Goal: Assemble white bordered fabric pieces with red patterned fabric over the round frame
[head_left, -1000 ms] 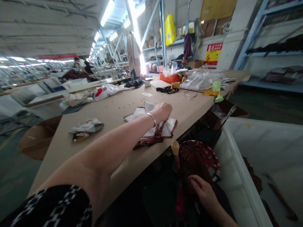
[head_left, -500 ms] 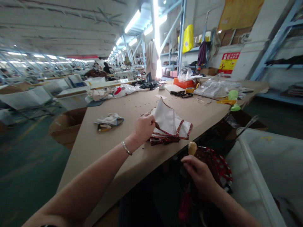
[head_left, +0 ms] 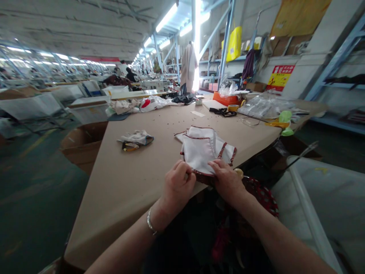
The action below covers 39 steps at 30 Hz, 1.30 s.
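A white fabric piece with dark red patterned edging (head_left: 199, 152) lies on top of a loose stack of similar pieces (head_left: 226, 152) near the table's front edge. My left hand (head_left: 179, 180) is closed, pinching the near left corner of the top piece. With its fingers, my right hand (head_left: 228, 179) grips the near right part of the same piece. A silvery bracelet (head_left: 151, 222) is on my left wrist. Just behind my right hand, a pale rounded knob (head_left: 238, 173) shows beside a dark red patterned bundle (head_left: 264, 196) below the table edge.
Work gloves (head_left: 137, 139) lie at the left of the brown-covered table (head_left: 119, 182). Farther back are an orange tray (head_left: 228, 99), tape (head_left: 233, 108) and clear plastic bags (head_left: 264, 104). A white bin (head_left: 319, 182) stands at the right, a cardboard box (head_left: 82, 148) at the left.
My right hand has risen from below the table edge onto the fabric. My left hand has come nearer, and the lifted piece now lies flatter on the stack. The view has shifted slightly.
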{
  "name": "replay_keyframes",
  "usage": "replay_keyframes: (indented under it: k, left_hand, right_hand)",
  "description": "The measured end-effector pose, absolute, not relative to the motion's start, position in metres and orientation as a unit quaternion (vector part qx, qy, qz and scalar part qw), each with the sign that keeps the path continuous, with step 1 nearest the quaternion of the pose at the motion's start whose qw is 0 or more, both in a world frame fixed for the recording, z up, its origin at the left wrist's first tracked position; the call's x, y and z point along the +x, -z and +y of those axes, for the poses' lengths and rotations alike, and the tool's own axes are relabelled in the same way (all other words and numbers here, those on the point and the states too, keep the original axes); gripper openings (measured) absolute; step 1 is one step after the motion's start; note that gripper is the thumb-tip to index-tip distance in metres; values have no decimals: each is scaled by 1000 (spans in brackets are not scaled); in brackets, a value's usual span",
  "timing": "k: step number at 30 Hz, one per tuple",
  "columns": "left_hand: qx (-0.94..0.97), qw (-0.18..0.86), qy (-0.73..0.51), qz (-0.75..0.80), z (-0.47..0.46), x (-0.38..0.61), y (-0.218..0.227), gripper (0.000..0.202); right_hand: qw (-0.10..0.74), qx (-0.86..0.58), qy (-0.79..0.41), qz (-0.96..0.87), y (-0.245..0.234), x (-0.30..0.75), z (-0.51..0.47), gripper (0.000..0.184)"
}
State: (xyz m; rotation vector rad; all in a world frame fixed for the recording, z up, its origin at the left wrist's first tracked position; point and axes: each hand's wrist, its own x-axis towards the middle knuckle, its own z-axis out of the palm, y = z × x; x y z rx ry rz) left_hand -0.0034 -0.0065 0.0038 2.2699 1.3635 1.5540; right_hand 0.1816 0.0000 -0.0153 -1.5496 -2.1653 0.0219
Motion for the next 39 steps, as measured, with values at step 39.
replay_keyframes:
  k: [39]
  left_hand:
    - [180, 793, -395, 428, 43, 149, 68, 12]
  right_hand:
    - [542, -463, -641, -285, 66, 291, 31, 20]
